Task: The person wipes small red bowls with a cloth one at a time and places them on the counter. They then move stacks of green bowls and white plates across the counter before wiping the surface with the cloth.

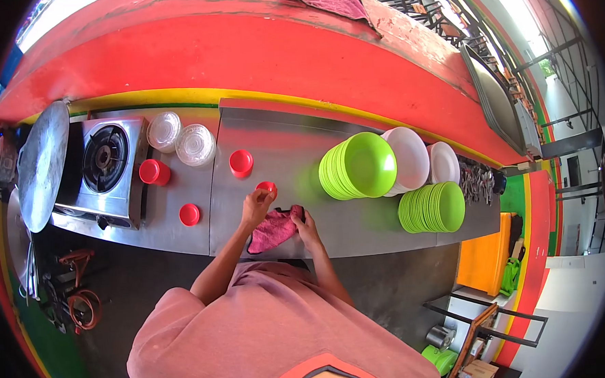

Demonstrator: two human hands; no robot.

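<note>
My left hand (254,208) has its fingers closed at the rim of a small red cup (267,186) above the steel counter (279,139). A crumpled dark pink cloth (275,233) is gripped in my right hand (307,230), close to the counter's front edge. The cloth hangs across toward my left wrist. Nearby are more small red cups: one behind my left hand (241,163), one to its left (189,215), and one beside the stove (154,172).
A gas stove (106,158) and a large round metal pan (45,167) stand at left, near stacked clear plastic lids (195,144). At right are stacked green bowls (370,165), white bowls (410,157), smaller green bowls (444,207) and cutlery (477,183). A red wall (241,62) runs behind.
</note>
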